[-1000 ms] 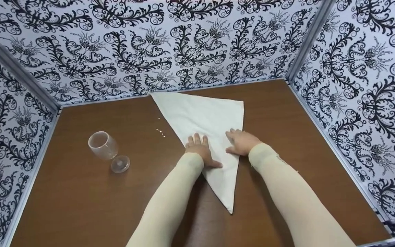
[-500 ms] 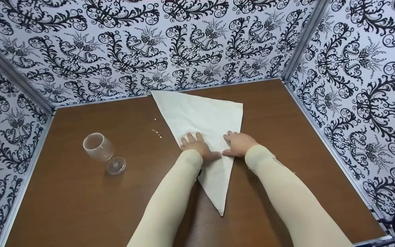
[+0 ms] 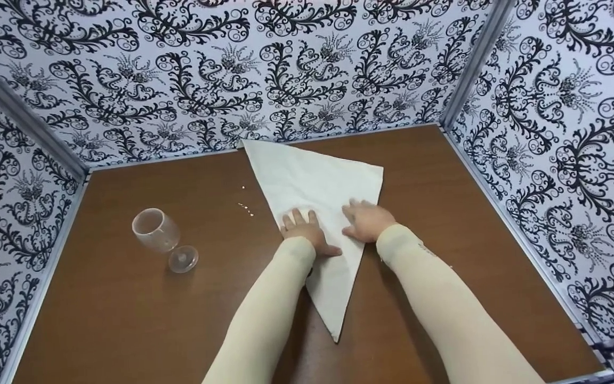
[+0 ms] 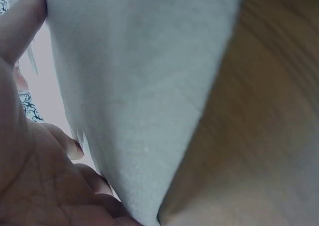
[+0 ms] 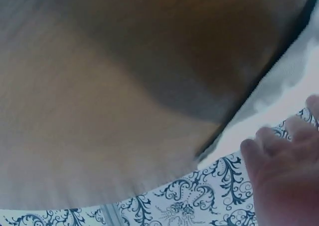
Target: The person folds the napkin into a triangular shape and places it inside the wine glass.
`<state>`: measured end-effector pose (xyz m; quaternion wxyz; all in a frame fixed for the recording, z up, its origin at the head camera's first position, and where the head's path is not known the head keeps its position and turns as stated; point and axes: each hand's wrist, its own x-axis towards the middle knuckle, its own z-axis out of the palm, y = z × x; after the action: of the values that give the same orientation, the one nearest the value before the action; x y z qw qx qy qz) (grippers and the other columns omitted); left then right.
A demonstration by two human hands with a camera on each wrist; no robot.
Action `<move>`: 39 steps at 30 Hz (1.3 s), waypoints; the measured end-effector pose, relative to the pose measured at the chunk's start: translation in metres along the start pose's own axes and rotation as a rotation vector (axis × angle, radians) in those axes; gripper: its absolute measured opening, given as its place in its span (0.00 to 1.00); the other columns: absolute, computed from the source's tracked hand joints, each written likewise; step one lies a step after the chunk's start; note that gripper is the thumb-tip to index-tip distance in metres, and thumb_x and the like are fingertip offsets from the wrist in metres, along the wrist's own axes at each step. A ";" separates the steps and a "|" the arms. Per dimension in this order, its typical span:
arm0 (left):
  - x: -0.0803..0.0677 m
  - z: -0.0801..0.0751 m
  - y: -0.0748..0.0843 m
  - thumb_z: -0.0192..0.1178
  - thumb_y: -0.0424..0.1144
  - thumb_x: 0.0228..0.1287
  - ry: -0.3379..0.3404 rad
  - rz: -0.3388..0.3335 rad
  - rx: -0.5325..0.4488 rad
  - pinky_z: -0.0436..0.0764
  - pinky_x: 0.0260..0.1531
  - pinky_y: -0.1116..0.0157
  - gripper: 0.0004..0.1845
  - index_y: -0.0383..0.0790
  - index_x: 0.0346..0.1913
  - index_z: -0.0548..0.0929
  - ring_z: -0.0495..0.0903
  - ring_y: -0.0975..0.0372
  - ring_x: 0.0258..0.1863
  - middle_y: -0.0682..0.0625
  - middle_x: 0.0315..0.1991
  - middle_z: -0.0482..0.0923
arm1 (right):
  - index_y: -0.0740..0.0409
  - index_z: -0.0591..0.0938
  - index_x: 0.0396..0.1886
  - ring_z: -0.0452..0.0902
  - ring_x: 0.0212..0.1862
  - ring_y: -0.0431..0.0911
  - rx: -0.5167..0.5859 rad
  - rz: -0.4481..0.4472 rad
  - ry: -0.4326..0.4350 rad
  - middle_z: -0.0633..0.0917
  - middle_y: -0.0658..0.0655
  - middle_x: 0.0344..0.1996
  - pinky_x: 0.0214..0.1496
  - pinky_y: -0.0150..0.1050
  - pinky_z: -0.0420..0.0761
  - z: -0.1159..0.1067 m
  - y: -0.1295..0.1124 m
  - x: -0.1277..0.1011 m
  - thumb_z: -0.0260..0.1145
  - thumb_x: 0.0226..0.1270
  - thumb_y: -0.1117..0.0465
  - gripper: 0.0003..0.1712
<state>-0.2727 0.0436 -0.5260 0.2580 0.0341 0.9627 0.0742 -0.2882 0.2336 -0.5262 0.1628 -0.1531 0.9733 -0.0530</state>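
White cloth (image 3: 320,176) lies on the brown table (image 3: 216,298) as a long triangle, right of the middle of the surface. Its far left corner reaches the table's back edge, its far right corner stops short of that edge, and its narrow tip points toward the near edge. Soft wrinkles cross the middle of the cloth.

Left hand (image 3: 308,234) rests palm down on the left side of the cloth, its fingers spread and fairly straight toward the back edge, its thumb pointing across the cloth to the right. Right hand (image 3: 368,221) lies over the cloth's right side, its fingers extended toward the left hand. Both hands are flat or relaxed and grasp nothing; they are near each other but apart, with a strip of cloth between them. Pale sleeves (image 3: 264,304) cover both arms down to the wrists.

A clear stemmed glass (image 3: 158,232) stands on its foot toward the table's left edge, well apart from the cloth. A few small white specks (image 3: 247,209) lie between the glass and the cloth. Walls (image 3: 195,80) with black scrolls on white rise along the left, back and right edges, joined by grey posts (image 3: 477,64) at the two back corners.
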 end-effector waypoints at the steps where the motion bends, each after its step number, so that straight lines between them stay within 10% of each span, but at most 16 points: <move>1: -0.001 0.000 0.000 0.67 0.82 0.47 0.004 0.002 0.003 0.47 0.83 0.40 0.75 0.44 0.87 0.42 0.34 0.34 0.85 0.31 0.86 0.31 | 0.54 0.65 0.83 0.56 0.83 0.65 0.006 -0.003 -0.010 0.60 0.63 0.84 0.83 0.58 0.61 0.002 0.000 0.000 0.61 0.78 0.40 0.41; 24: 0.007 0.004 -0.014 0.71 0.80 0.44 0.011 0.051 0.002 0.45 0.83 0.41 0.76 0.46 0.87 0.44 0.34 0.35 0.85 0.34 0.86 0.33 | 0.57 0.69 0.81 0.63 0.79 0.66 0.004 -0.004 -0.035 0.64 0.67 0.81 0.79 0.59 0.67 0.004 0.005 0.013 0.67 0.73 0.37 0.46; 31: 0.001 0.000 -0.021 0.77 0.75 0.44 0.017 0.074 0.001 0.47 0.83 0.41 0.74 0.48 0.87 0.47 0.34 0.36 0.85 0.34 0.87 0.35 | 0.59 0.80 0.71 0.77 0.70 0.64 -0.001 -0.008 -0.030 0.81 0.65 0.69 0.72 0.58 0.76 -0.009 -0.003 0.009 0.69 0.70 0.40 0.38; 39: 0.008 0.007 -0.023 0.77 0.74 0.43 0.007 0.102 -0.020 0.47 0.83 0.40 0.76 0.46 0.87 0.45 0.32 0.34 0.84 0.33 0.86 0.31 | 0.59 0.63 0.83 0.61 0.79 0.68 -0.020 0.019 -0.108 0.61 0.70 0.81 0.81 0.59 0.64 -0.010 0.009 0.004 0.63 0.76 0.38 0.47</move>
<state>-0.2767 0.0229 -0.5398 0.2506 0.0803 0.9599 0.0970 -0.2977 0.2410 -0.5191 0.2138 -0.1481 0.9650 -0.0332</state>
